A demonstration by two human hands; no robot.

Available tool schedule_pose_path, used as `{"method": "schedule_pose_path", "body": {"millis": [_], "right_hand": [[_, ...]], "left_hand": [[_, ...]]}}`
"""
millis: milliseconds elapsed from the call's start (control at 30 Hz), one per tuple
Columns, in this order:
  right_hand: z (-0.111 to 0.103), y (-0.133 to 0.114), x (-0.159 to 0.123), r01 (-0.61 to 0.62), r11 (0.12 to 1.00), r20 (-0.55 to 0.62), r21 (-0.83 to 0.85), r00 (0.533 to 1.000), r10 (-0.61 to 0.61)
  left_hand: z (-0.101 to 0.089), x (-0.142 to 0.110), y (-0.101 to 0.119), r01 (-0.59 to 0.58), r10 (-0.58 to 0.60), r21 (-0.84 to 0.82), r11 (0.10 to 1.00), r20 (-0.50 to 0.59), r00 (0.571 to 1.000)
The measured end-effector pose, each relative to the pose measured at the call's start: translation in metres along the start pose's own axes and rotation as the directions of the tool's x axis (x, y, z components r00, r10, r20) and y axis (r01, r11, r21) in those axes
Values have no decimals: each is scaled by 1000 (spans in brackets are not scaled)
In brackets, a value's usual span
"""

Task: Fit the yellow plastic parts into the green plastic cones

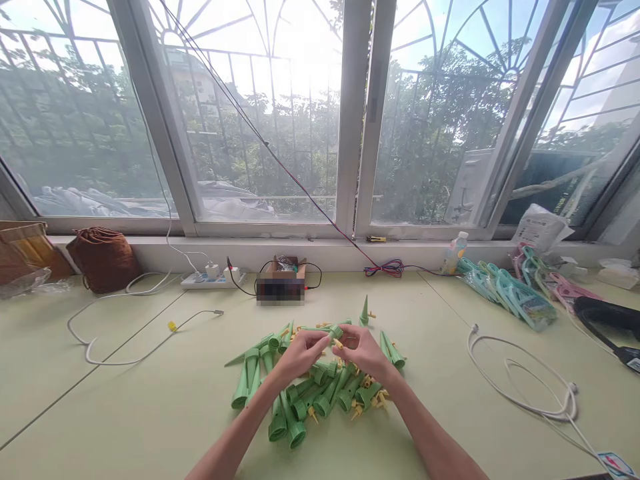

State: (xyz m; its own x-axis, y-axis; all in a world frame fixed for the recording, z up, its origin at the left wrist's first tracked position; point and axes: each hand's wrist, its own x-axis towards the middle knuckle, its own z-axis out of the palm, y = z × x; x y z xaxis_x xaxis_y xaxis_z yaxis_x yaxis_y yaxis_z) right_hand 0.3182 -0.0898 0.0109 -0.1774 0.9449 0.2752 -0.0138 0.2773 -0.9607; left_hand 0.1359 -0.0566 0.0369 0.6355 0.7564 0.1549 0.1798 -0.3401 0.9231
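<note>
Green cones (326, 400) and yellow pegs (313, 415) crowd beneath the fingers, partly hidden by the wrists; the left hand (304, 351) grips a green piece (335, 331), mostly covered, the right hand (364, 349) pinches a yellow peg (338, 344) against it; beyond the fingertips stands an upright cone (365, 312), then, farther left, a box (281, 288), its front blurred
</note>
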Motion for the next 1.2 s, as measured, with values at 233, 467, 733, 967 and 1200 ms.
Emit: {"method": "schedule_pose_path", "body": {"millis": [233,467,733,967,1200], "right_hand": [[-3,12,2,-29,996,-52,-88,998,24],[-2,5,0,57,990,-22,-130,998,-60],[-1,3,-1,75,982,1,-174,997,-76],[-2,2,0,27,986,-40,-166,999,-35],[-4,7,2,-33,994,-97,-106,995,23]], "left_hand": [[-6,2,-9,-15,13,48,999,29,999],[-7,3,-8,-34,33,51,998,36,999],[-4,3,-5,35,-36,22,999,37,999],[-4,1,-6,199,-200,-186,962,16,980],[-3,2,-4,78,-105,-297,952,-76,992]]}}
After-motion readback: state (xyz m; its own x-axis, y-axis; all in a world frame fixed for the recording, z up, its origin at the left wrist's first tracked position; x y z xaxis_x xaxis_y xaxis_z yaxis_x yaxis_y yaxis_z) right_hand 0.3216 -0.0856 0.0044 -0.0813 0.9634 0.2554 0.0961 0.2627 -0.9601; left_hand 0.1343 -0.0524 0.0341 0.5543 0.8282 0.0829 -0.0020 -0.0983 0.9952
